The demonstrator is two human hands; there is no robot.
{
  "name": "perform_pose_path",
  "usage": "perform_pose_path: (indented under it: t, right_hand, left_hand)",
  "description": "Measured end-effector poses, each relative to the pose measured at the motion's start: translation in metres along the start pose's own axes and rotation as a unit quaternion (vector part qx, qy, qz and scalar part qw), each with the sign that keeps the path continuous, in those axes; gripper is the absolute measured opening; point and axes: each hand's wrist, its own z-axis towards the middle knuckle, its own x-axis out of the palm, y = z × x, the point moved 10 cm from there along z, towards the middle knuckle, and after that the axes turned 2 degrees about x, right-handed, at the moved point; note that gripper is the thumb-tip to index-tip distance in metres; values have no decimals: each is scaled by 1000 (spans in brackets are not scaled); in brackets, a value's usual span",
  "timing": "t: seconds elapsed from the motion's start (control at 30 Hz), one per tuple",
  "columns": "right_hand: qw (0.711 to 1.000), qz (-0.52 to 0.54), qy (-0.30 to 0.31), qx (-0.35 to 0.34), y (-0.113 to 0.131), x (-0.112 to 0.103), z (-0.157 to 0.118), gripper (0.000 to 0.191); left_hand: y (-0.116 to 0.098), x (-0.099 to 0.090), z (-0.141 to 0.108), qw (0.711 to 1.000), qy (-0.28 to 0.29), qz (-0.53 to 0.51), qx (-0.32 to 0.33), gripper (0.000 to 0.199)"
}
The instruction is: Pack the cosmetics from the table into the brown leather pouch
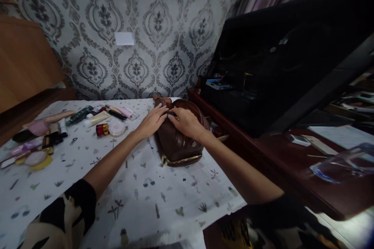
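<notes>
A brown leather bag (172, 146) with gold zippers lies on the white patterned cloth (140, 194), near its right edge. My left hand (153, 120) rests on the bag's upper left part, its fingers stretched out over the leather. Beside it, my right hand (185, 121) is closed at the top of the bag, thumb and fingers together at the bag's edge. The two hands nearly meet. What the right fingertips pinch is too small to make out.
Cosmetic tubes and bottles (80, 116) lie across the left of the cloth, with a red-capped jar (102, 129) nearer the bag. On the right stand a big black screen (263, 62) and a dark red desk (292, 163) holding a clear plastic case (344, 165).
</notes>
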Motion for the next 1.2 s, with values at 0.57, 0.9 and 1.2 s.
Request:
perform_pose_path:
  t: [0.57,0.9,1.2]
  right_hand:
    - [949,104,-91,-282,113,90,-79,29]
    - [954,254,5,-160,129,163,-24,42]
    - [932,313,-44,-177,118,173,-28,36]
  left_hand:
    - [73,-57,-139,962,8,249,-108,45]
    - [158,-127,-203,919,-223,161,-281,59]
    - [169,-117,-207,931,-181,156,-277,57]
